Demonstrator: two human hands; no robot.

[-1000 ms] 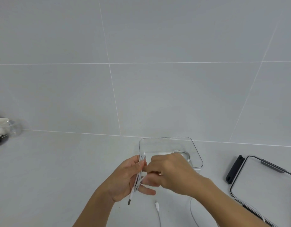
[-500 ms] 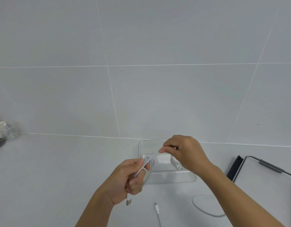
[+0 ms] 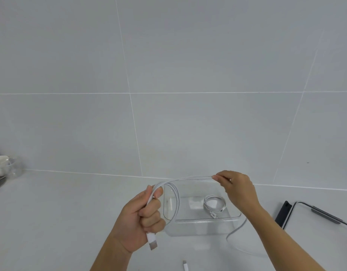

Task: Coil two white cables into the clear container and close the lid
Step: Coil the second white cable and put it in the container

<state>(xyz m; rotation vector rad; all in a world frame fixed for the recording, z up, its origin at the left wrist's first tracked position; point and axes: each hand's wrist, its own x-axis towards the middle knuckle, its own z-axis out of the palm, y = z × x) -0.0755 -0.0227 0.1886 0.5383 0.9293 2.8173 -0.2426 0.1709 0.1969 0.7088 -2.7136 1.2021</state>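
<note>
Countertop and tiled wall fill most of the view. The clear container is seen standing open near the counter's back edge, between the two hands. Its lid is laid flat on the counter well to the right, dark clips at its edges.

The left hand is closed in a fist around gathered loops of the second white cable, with the USB plug sticking out below the fist, pointed down and toward the camera. The right hand is seen pinching the same cable between thumb and fingertips over the container's far rim. Between the hands the strand is stretched nearly level, its long axis running left to right; a loop hangs from the left hand in front of the container's left wall. The slack is trailed down behind the right forearm onto the counter, and the small far plug lies at the bottom edge, pointing away from the camera.

The first coiled cable is already lying flat inside the container, right of centre, beside a white patch that cannot be identified.

Loops could spring open if the fist is loosened before the bundle is set down. The trailing slack could be caught on the container's corner and drag it. A strand left over the rim would likely keep the lid from seating.
</note>
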